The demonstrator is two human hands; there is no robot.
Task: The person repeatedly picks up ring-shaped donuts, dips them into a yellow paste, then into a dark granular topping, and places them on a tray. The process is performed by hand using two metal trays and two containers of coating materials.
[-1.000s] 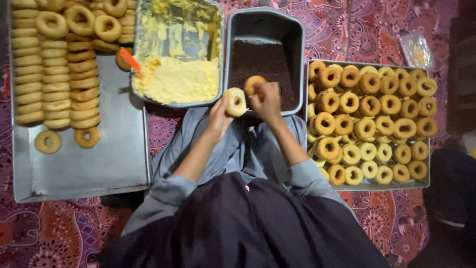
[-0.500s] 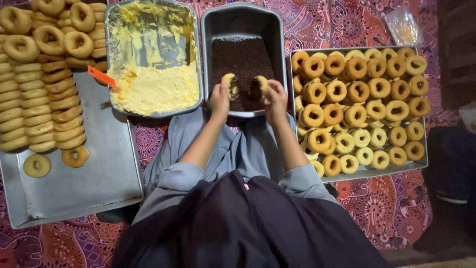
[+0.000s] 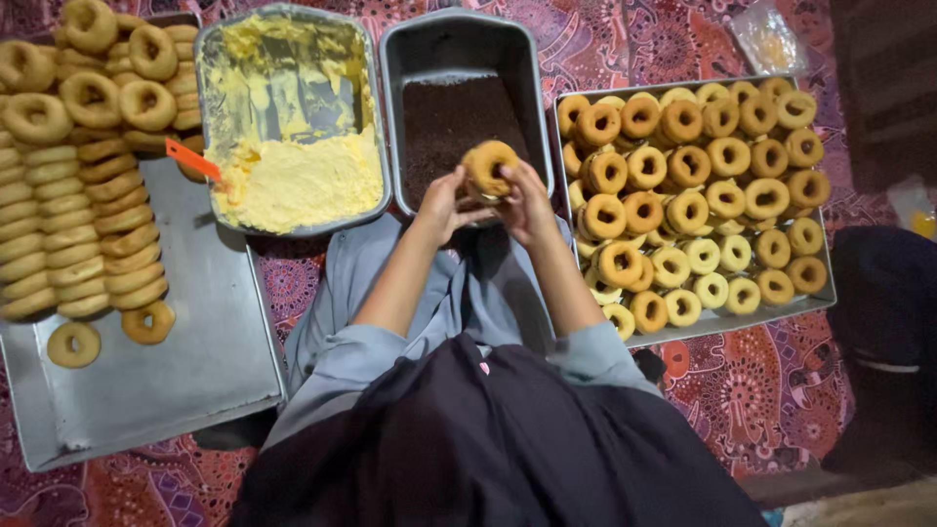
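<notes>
Holding: both hands meet on one ring-shaped doughnut [image 3: 490, 166], raised just above the near end of the dark pan.
Left hand: the left hand [image 3: 444, 207] is closed round the doughnut's lower left edge, fingers curled up under it.
Right hand: the right hand [image 3: 528, 203] grips the doughnut's right side, thumb and fingers pinched against it.
Doughnut: golden brown, hole facing up and toward the camera, tilted a little; whether its underside is coated I cannot tell.
Dark pan: a deep grey metal pan [image 3: 402, 117] with a layer of dark brown crumbs [image 3: 444, 122] across its floor, straight ahead of the person.
Cream pan: just left of the dark pan, touching or nearly so, a second metal pan [image 3: 374, 107] smeared with pale yellow cream [image 3: 298, 181] heaped at its near end; an orange-handled tool [image 3: 190, 158] sticks out at its left edge.
Right tray: a flat metal tray [image 3: 815, 293] packed with rows of doughnuts [image 3: 703, 185], some darker, some pale yellow on top.
Left tray: a large flat metal tray [image 3: 146, 381] with plain rings stacked on edge in long rows [image 3: 88, 215], and two rings [image 3: 109, 334] lying flat near its front.
Floor: a patterned red and purple cloth [image 3: 761, 381] under everything.
Clothing: grey-blue sleeves [image 3: 342, 356] and a dark garment over the lap.
</notes>
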